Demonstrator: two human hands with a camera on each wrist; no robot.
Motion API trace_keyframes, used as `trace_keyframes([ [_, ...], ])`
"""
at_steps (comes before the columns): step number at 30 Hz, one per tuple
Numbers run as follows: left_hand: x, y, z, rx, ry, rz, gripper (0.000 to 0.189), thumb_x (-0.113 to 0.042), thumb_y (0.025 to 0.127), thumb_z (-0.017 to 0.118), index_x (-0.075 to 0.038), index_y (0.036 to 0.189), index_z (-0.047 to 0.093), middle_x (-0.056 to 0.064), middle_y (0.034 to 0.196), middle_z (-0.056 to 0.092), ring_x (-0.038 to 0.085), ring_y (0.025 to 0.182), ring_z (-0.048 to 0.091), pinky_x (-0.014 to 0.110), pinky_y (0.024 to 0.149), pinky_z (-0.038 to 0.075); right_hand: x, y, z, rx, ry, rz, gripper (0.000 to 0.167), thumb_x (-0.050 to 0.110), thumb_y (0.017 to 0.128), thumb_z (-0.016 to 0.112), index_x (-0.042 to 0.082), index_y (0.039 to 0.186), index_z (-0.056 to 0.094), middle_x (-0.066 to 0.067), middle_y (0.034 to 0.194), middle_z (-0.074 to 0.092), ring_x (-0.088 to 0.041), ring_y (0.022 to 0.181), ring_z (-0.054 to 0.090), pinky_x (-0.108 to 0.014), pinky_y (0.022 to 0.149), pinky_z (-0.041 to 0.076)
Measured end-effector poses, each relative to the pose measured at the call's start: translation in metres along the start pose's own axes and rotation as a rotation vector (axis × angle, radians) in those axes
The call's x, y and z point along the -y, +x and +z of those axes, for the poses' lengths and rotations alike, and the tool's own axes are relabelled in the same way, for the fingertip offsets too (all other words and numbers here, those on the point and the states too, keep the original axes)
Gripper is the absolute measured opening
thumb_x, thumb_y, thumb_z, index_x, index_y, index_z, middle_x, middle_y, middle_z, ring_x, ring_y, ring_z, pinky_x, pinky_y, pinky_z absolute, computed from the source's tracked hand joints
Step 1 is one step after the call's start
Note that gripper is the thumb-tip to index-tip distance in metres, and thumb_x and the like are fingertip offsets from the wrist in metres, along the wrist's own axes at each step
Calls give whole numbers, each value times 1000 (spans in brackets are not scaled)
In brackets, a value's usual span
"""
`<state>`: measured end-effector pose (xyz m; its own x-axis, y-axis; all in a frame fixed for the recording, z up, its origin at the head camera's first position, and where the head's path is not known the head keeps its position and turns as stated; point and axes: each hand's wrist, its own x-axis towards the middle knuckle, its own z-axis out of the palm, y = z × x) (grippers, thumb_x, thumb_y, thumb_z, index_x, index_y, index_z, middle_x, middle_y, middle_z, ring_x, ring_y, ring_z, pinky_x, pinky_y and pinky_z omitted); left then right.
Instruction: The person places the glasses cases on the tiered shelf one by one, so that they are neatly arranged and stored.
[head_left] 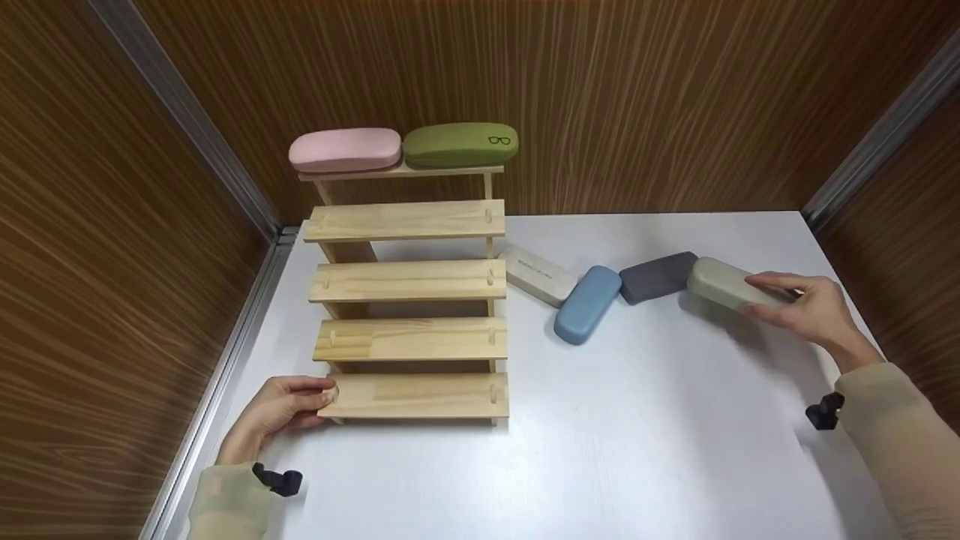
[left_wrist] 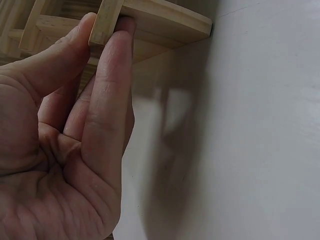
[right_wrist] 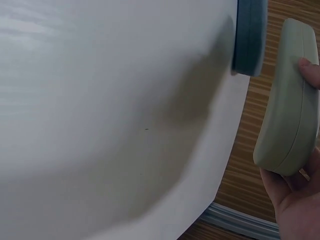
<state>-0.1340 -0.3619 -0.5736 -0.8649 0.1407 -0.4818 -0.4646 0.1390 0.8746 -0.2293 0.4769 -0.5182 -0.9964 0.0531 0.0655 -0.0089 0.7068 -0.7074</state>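
Observation:
My left hand (head_left: 279, 409) pinches the left end of the lowest shelf of a wooden tiered rack (head_left: 409, 281); in the left wrist view the thumb and fingers (left_wrist: 107, 95) squeeze the board's end from both sides. At the far right, my right hand (head_left: 814, 309) grips a pale sage glasses case (head_left: 724, 283) by its right end, a shadow showing below it. In the right wrist view the thumb lies on this case (right_wrist: 287, 105), with fingers round its lower end. Just left of it lies a dark grey case (head_left: 656, 277), partly overlapped in the head view.
On the rack's top shelf sit a pink case (head_left: 345, 148) and a green case (head_left: 457, 146) with a glasses mark. A blue case (head_left: 589, 304) and a whitish case (head_left: 536, 274) lie on the white table (head_left: 600, 450) right of the rack. Wood-grain walls (head_left: 637, 105) enclose the table.

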Motion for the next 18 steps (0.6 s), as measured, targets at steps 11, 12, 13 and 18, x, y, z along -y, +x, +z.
trace_keyframes([
  [11,2,0,1,16,-13,6,25,-6,102,82,-10,126,85,-11,104,83,5,90,81,23,80,72,25,1,6,-47,98,-111,46,5,81,101,5,125,86,40,113,74,19,107,65,0,86,47],
  [12,2,0,0,18,-11,8,25,-6,102,82,-9,127,84,-11,104,83,5,91,80,23,81,72,27,1,6,-48,97,-109,47,4,81,101,3,125,85,42,111,73,20,107,65,0,86,47],
  [13,2,0,0,22,-12,11,25,-6,102,82,-9,127,84,-11,104,83,5,92,80,24,82,72,30,1,7,-50,98,-105,47,4,81,101,3,125,85,42,111,73,20,108,65,0,86,48],
  [18,2,1,0,33,-41,15,23,-4,102,80,-13,123,85,-10,103,83,5,92,81,25,84,73,43,1,9,-51,92,-160,47,2,80,101,8,124,87,29,119,80,20,109,65,2,87,48],
])
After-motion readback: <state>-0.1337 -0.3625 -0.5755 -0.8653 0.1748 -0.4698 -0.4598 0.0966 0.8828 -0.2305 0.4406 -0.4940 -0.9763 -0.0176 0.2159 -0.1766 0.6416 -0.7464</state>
